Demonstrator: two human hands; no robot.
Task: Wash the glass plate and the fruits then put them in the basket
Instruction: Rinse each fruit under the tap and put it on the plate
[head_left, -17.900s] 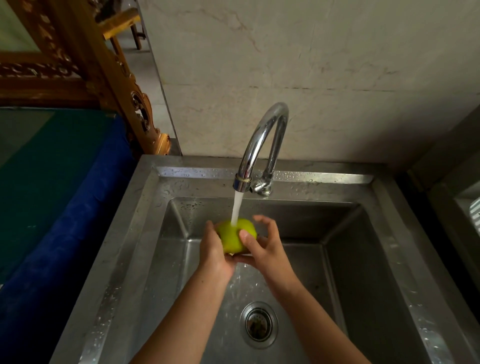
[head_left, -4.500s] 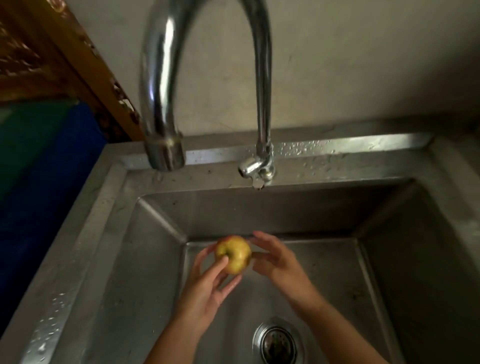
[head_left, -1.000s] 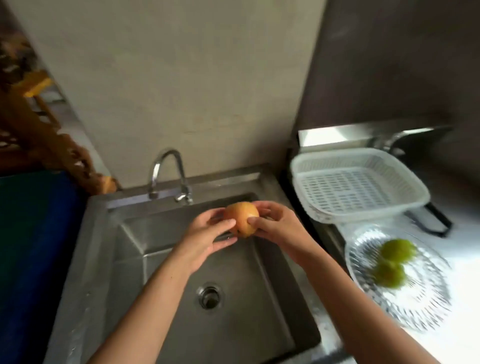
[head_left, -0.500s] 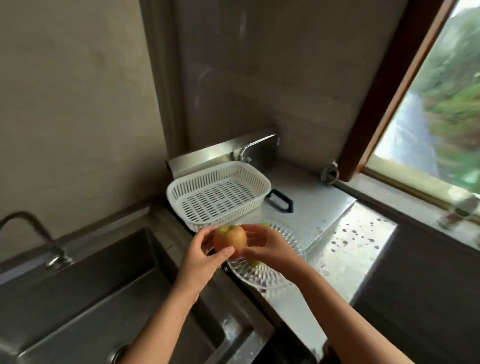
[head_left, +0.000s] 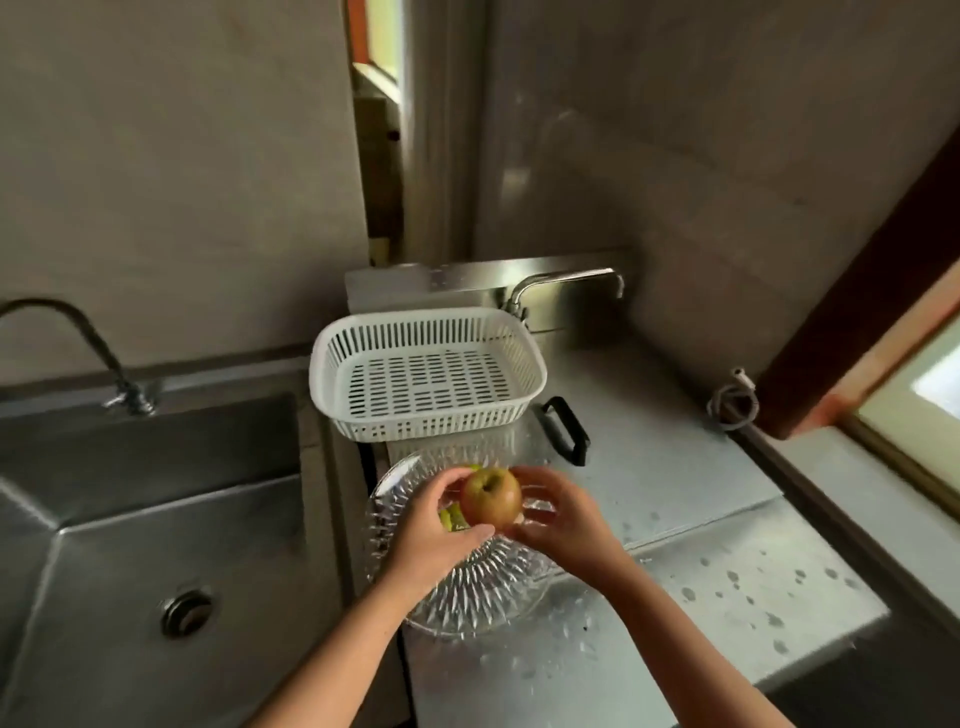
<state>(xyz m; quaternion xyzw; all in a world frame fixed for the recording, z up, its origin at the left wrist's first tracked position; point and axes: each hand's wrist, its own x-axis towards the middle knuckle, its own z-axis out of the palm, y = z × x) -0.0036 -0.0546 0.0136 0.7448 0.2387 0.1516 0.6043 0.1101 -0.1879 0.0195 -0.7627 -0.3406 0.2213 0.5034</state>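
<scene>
Both hands hold 1 reddish-yellow apple (head_left: 491, 496) above the glass plate (head_left: 467, 587), stem dimple facing up. The left hand (head_left: 434, 535) cups it from the left, fingers curled around its side and underside; the right hand (head_left: 563, 519) grips it from the right, thumb and fingertips pressed to the skin. Green fruit (head_left: 451, 517) lies on the plate beneath, mostly hidden by the hands (how many pieces cannot be told). The plate sits on the wet steel desk (head_left: 701, 587), touching or just in front of the white basket (head_left: 428, 376), which holds nothing visible. A black handle (head_left: 566, 428) lies just right of the basket. The sink (head_left: 130, 519) is to the left, with its faucet (head_left: 88, 348) behind it.
</scene>
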